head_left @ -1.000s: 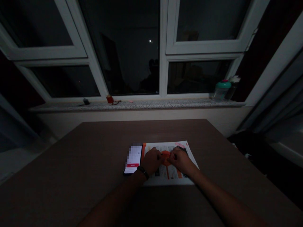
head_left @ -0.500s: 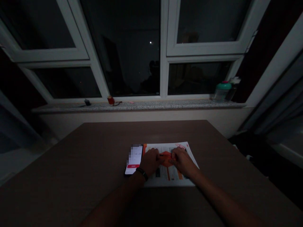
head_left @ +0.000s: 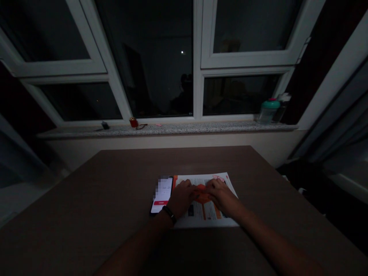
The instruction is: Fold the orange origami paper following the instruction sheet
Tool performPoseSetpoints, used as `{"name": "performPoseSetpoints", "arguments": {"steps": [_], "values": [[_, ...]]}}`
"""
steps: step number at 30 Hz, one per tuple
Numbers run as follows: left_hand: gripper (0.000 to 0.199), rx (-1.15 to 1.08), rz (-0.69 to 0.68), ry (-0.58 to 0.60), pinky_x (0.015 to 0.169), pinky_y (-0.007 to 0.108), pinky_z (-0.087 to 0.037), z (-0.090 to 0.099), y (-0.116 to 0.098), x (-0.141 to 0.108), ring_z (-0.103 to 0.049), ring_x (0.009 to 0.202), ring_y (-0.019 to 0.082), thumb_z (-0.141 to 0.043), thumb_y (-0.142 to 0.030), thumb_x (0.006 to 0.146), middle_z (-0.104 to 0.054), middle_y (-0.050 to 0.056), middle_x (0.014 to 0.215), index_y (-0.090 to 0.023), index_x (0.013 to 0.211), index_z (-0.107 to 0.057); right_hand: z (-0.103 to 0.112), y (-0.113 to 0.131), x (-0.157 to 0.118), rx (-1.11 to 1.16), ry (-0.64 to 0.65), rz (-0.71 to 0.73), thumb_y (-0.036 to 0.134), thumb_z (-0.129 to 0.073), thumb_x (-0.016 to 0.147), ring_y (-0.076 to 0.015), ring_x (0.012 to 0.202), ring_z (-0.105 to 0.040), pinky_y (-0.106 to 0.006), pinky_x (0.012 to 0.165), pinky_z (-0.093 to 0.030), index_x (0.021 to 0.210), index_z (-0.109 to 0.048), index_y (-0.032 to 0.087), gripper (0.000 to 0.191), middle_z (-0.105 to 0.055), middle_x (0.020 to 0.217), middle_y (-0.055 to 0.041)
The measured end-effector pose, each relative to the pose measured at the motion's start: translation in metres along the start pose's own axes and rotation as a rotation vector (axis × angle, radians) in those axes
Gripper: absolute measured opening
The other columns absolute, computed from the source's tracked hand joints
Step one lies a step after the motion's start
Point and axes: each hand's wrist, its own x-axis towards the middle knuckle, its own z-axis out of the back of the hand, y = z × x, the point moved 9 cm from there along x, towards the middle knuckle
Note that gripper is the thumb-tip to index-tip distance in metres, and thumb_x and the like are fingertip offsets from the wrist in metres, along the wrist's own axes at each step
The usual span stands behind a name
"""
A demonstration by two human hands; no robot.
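Observation:
An orange paper piece (head_left: 202,194) lies over a printed booklet (head_left: 198,220) on the brown table. My left hand (head_left: 183,197) pinches the piece's left side, its fingers bent together. On the opposite side, my right hand (head_left: 222,195) has its fingers closed on the right edge of the same piece. The fingertips of both hands hide parts of it, and its folds are too dark to make out. A lit phone (head_left: 162,197) lies beside the booklet, just left of my left hand. Near the booklet's top right corner is a small pink item (head_left: 218,178).
The brown table (head_left: 115,184) reaches toward a speckled windowsill (head_left: 178,129). On the sill stand a teal-lidded bottle (head_left: 269,111), a clear bottle beside it, a small red jar (head_left: 133,122) and a small dark object (head_left: 105,125). Dark windows rise behind.
Both hands have shifted slightly on the orange piece, the right fingers further over its upper edge. The dark gap seen near its upper left is now mostly covered. The camera view has moved slightly.

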Motion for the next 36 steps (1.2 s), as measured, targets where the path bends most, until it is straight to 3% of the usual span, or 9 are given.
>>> {"name": "performPoseSetpoints", "arguments": {"steps": [6, 11, 15, 19, 25, 33, 36], "values": [[0.019, 0.054, -0.044, 0.002, 0.078, 0.032, -0.038, -0.004, -0.001, -0.001, -0.049, 0.092, 0.021, -0.052, -0.027, 0.097, -0.055, 0.005, 0.096, -0.025, 0.102, -0.070, -0.003, -0.001, 0.000, 0.041, 0.019, 0.037, 0.016, -0.055, 0.091, -0.0242, 0.101, -0.050, -0.040, 0.090, -0.039, 0.107, -0.071, 0.028, 0.026, -0.058, 0.107, -0.0072], [0.010, 0.008, -0.083, -0.039, 0.087, 0.036, -0.039, -0.003, -0.004, -0.001, -0.049, 0.102, 0.023, -0.058, -0.024, 0.092, -0.056, 0.006, 0.114, -0.021, 0.099, -0.066, -0.003, -0.002, 0.005, 0.121, -0.013, 0.013, 0.020, -0.063, 0.088, -0.0233, 0.103, -0.053, -0.039, 0.092, -0.039, 0.100, -0.072, 0.025, 0.016, -0.059, 0.107, -0.0062], [0.008, -0.056, -0.093, 0.010, 0.083, 0.033, -0.040, -0.006, -0.008, 0.001, -0.051, 0.098, 0.023, -0.063, -0.026, 0.090, -0.058, 0.005, 0.102, -0.019, 0.094, -0.062, -0.005, -0.001, 0.009, 0.144, -0.040, -0.025, 0.021, -0.069, 0.084, -0.0216, 0.096, -0.056, -0.034, 0.086, -0.041, 0.085, -0.071, 0.023, 0.002, -0.061, 0.095, -0.0040], [0.012, -0.156, -0.095, 0.011, 0.080, 0.031, -0.041, -0.007, -0.008, 0.003, -0.053, 0.093, 0.021, -0.067, -0.029, 0.087, -0.058, 0.004, 0.097, -0.019, 0.088, -0.061, -0.006, -0.002, 0.011, 0.128, -0.083, -0.063, 0.019, -0.072, 0.081, -0.0211, 0.091, -0.056, -0.033, 0.081, -0.042, 0.077, -0.068, 0.020, 0.006, -0.061, 0.090, -0.0041], [0.019, -0.227, -0.108, 0.010, 0.083, 0.032, -0.041, -0.008, -0.007, 0.002, -0.054, 0.096, 0.022, -0.069, -0.024, 0.084, -0.060, 0.003, 0.100, -0.020, 0.100, -0.061, -0.008, -0.020, 0.010, 0.114, -0.166, -0.169, 0.027, -0.078, 0.075, -0.0252, 0.099, -0.055, -0.038, 0.087, -0.042, 0.102, -0.063, 0.018, 0.033, -0.062, 0.101, -0.0080], [0.046, -0.225, -0.093, -0.001, 0.086, 0.033, -0.044, -0.007, -0.007, 0.000, -0.053, 0.100, 0.022, -0.069, -0.019, 0.079, -0.055, 0.006, 0.110, -0.020, 0.122, -0.054, -0.010, -0.020, 0.007, 0.179, -0.172, -0.171, 0.026, -0.077, 0.072, -0.0232, 0.093, -0.054, -0.034, 0.081, -0.042, 0.096, -0.064, 0.019, 0.028, -0.060, 0.093, -0.0047], [0.031, -0.155, -0.074, -0.015, 0.084, 0.034, -0.043, -0.004, -0.007, -0.001, -0.052, 0.098, 0.023, -0.068, -0.023, 0.079, -0.055, 0.006, 0.104, -0.018, 0.108, -0.059, -0.005, -0.012, 0.007, 0.197, -0.185, -0.128, 0.020, -0.075, 0.073, -0.0208, 0.088, -0.053, -0.030, 0.076, -0.041, 0.083, -0.060, 0.019, 0.018, -0.056, 0.088, -0.0030]]}}
